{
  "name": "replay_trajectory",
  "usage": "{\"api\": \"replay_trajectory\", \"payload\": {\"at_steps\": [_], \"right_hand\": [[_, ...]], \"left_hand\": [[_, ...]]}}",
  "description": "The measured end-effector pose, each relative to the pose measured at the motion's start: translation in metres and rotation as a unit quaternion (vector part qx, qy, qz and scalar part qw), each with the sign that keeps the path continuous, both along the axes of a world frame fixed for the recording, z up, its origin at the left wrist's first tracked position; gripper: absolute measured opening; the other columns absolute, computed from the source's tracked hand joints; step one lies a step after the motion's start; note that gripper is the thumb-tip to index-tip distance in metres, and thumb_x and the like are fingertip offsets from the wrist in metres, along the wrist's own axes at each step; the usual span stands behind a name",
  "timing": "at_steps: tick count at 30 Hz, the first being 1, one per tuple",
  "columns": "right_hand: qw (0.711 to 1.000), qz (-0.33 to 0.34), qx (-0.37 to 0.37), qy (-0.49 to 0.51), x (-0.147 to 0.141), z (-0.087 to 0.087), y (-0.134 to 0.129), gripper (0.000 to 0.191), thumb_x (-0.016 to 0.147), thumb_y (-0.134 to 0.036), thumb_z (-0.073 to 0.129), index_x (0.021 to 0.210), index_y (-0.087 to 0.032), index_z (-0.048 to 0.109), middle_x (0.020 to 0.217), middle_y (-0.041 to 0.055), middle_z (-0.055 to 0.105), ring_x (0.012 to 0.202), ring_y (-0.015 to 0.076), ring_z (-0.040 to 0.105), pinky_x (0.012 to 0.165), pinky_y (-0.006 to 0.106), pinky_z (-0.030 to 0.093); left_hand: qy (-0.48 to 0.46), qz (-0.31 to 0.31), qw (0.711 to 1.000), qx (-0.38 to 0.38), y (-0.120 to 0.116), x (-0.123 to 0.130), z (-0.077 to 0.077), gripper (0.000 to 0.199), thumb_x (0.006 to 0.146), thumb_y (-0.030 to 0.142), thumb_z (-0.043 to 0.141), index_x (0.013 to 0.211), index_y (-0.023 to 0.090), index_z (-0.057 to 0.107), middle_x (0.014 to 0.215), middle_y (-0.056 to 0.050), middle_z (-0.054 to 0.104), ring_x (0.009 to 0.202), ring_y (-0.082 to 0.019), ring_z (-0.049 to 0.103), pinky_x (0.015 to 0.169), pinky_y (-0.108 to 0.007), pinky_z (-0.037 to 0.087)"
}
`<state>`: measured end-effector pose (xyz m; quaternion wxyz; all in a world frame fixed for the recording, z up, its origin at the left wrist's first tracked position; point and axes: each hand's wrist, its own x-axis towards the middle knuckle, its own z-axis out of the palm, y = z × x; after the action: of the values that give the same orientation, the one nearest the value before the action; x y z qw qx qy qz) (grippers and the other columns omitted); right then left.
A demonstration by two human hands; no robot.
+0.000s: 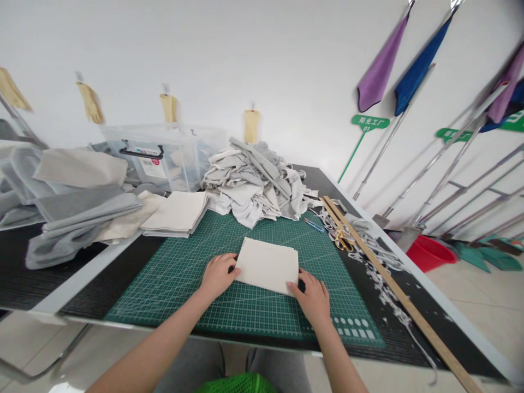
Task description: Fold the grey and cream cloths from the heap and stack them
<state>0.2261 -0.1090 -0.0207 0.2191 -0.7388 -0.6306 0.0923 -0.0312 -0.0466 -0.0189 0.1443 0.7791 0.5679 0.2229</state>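
"What stands there, from the left?"
"Grey and beige fabric (85, 210) lies heaped, a clear plastic box (186, 144) behind, then a squared beige stack (176, 213) and a crumpled cloth pile (254, 180), all on the black table (106, 273). Yellow gloves (251, 126) hang on the white wall (295, 65); farther right, a purple cloth (382, 68) and a red bucket (432, 254)."
"Edges, and room to move?"
"Green grid shows left of the hands and between them and the cutting mat's (180, 284) near edge. Yellow-handled scissors (339, 240) sit by its right edge; beyond, a long wooden strip (393, 284) crosses the table."
"And the hands?"
"Left hand (219, 274): thumb and fingers slightly apart, touching the left edge of the folded cloth (268, 266), which lies flat on the mat between both hands. Right hand (313, 297): thumb at its near right corner, fingers parted from it. Whether either pinches, I can't tell."
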Motion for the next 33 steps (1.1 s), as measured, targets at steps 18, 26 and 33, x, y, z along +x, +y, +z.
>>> {"api": "replay_trajectory", "payload": {"at_steps": [18, 26, 33], "right_hand": [[0.985, 0.036, 0.112, 0.124, 0.005, -0.007, 0.01, 0.026, 0.071, -0.039, 0.043, 0.074, -0.021, 0.061, 0.111, 0.0071, 0.049, 0.103, 0.0206, 0.043, 0.083, 0.034, 0.034], [0.998, 0.045, 0.008, 0.05, 0.001, 0.001, 0.012, 0.025, 0.072, -0.039, 0.04, 0.075, -0.025, 0.061, 0.08, -0.0017, 0.063, 0.08, 0.0184, 0.053, 0.083, 0.038, 0.029], [1.0, -0.019, 0.019, 0.006, -0.01, 0.008, 0.007, 0.029, 0.071, -0.044, 0.04, 0.061, -0.024, 0.058, 0.09, -0.0009, 0.059, 0.08, 0.0208, 0.049, 0.066, 0.035, 0.032]], "left_hand": [[0.006, 0.063, 0.998, 0.003, -0.01, 0.009, 0.006, 0.019, 0.071, 0.028, 0.046, 0.056, 0.018, 0.051, 0.096, 0.001, 0.056, 0.086, -0.018, 0.046, 0.076, -0.032, 0.034], [-0.048, 0.039, 0.998, 0.008, 0.004, 0.0, -0.006, 0.019, 0.071, 0.03, 0.045, 0.064, 0.021, 0.06, 0.096, 0.002, 0.057, 0.085, -0.017, 0.048, 0.078, -0.032, 0.034], [-0.011, 0.06, 0.998, 0.017, 0.001, 0.003, -0.003, 0.019, 0.071, 0.03, 0.045, 0.063, 0.022, 0.06, 0.096, 0.002, 0.057, 0.081, -0.017, 0.049, 0.073, -0.031, 0.035]]}}
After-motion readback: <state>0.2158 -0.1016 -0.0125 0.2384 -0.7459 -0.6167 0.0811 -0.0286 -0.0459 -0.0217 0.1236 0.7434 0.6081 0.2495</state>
